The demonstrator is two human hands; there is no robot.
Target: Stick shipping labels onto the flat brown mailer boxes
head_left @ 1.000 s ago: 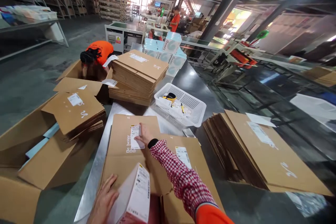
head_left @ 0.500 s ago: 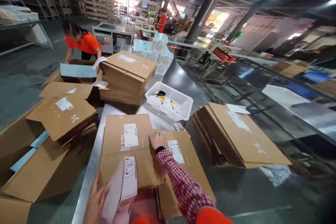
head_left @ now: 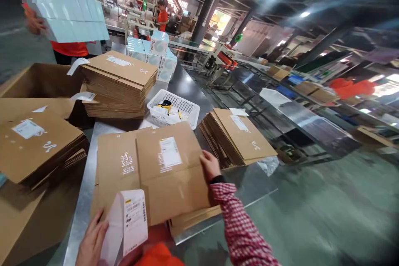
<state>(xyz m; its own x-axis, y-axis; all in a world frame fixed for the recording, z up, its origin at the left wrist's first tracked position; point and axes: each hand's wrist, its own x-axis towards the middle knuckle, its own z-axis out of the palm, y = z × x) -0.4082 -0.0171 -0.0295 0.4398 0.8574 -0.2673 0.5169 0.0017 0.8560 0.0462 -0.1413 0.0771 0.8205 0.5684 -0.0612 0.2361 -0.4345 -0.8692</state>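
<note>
My right hand (head_left: 210, 165) grips the right edge of a flattened cardboard box (head_left: 174, 191), its thumb on top. This box bears a white shipping label (head_left: 170, 152) and overlaps another flat box (head_left: 114, 166) printed "Be better Be healthy Be free". At the near left, my left hand (head_left: 92, 237) is closed on a strip of shipping labels (head_left: 135, 220), which curls up over the cardboard. Its fingertips lie by the left flat box's near edge. Under the right-hand box, more flat cardboard (head_left: 196, 218) shows.
A white plastic basket (head_left: 195, 117) with a tape roll stands beyond the boxes on the metal table (head_left: 82, 212). Flat box stacks (head_left: 121, 77) stand around, one (head_left: 240, 137) at right. A co-worker (head_left: 70, 48) holds a pale blue block of boxes (head_left: 75, 18) behind an open carton (head_left: 40, 81).
My right hand has moved right, from the middle of the cardboard to the labelled box's right edge, and that box has shifted right. The co-worker has straightened up and lifted the pale blue block.
</note>
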